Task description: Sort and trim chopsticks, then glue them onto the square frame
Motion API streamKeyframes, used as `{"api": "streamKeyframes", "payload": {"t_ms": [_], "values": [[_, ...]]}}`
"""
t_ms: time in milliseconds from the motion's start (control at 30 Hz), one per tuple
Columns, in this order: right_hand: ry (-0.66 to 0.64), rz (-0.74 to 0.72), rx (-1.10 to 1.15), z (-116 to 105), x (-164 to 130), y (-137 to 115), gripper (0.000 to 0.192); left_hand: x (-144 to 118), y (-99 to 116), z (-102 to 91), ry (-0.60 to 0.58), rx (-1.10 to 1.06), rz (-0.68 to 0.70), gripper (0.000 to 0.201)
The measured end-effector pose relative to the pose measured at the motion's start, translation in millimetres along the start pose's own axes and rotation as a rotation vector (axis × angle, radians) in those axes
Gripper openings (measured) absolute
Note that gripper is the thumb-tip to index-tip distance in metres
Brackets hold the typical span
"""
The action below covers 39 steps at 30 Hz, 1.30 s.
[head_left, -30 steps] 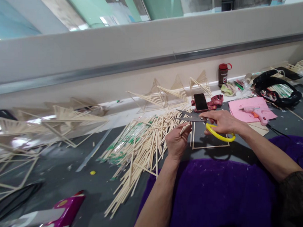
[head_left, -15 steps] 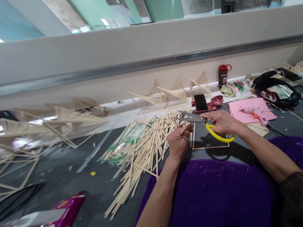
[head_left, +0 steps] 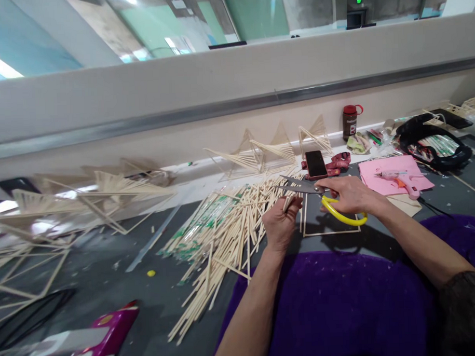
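Observation:
My left hand point(head_left: 280, 222) grips a short wooden stick point(head_left: 288, 202) that points up and to the right. My right hand point(head_left: 347, 194) holds yellow-handled scissors point(head_left: 319, 196), whose metal blades are parted and reach left to the stick's tip. Under both hands lies a square frame of thin sticks point(head_left: 329, 216) on the dark table point(head_left: 108, 265). A large loose pile of wooden sticks point(head_left: 227, 225) spreads to the left of my left hand.
Stick-built fan shapes point(head_left: 275, 148) stand along the wall, and more of them point(head_left: 86, 196) lie at the left. A phone point(head_left: 315, 163), a pink sheet with a glue gun point(head_left: 399, 178), a red-capped jar point(head_left: 350, 122) and a black bag point(head_left: 434, 140) sit beyond my right hand. Purple cloth point(head_left: 343, 304) covers my lap.
The scissor blades have come closer to the stick in my left hand. The view has tilted slightly; both hands stay in about the same place.

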State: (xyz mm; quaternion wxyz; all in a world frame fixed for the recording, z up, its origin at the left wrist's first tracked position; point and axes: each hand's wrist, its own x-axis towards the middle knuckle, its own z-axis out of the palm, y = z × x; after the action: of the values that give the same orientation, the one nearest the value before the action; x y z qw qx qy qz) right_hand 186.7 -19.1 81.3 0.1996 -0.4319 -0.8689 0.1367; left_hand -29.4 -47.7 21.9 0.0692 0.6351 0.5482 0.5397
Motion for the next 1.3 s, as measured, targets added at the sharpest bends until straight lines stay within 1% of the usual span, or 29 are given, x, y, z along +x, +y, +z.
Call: {"api": "streamKeyframes", "payload": {"t_ms": [100,233,500,700,800,867,1000,1067,1167,1300], "values": [[-0.055,0.012,0.006,-3,0,3,0.057,0,-3,-0.8,-0.022,0.011,-0.007,0.020],[-0.073,0.005,0.016,-3,1,6,0.060,0,-4,-1.7,-0.044,0.012,0.006,0.025],[-0.038,-0.038,0.032,1,1,6,0.054,-1,-1,-2.2,-0.022,0.005,0.038,0.025],[0.001,-0.070,-0.022,4,1,5,0.040,0,-2,-2.2,-0.021,0.006,0.041,0.027],[0.014,-0.062,-0.044,5,1,2,0.042,0,-4,-1.1,-0.017,0.011,0.045,0.025],[0.009,-0.046,-0.057,4,0,0,0.043,0,-4,-0.1,-0.010,0.007,0.018,0.020],[-0.016,-0.009,-0.068,1,0,-4,0.042,0,-3,0.5,0.006,0.000,-0.028,0.019],[-0.027,0.007,-0.051,-1,0,-4,0.043,0,-2,-0.1,-0.007,0.011,-0.006,0.022],[-0.053,0.026,-0.016,-4,0,-3,0.051,0,0,-1.3,-0.022,0.016,0.025,0.026],[-0.063,0.016,0.008,-7,0,1,0.056,0,0,-1.6,-0.012,0.040,0.063,0.029]]}}
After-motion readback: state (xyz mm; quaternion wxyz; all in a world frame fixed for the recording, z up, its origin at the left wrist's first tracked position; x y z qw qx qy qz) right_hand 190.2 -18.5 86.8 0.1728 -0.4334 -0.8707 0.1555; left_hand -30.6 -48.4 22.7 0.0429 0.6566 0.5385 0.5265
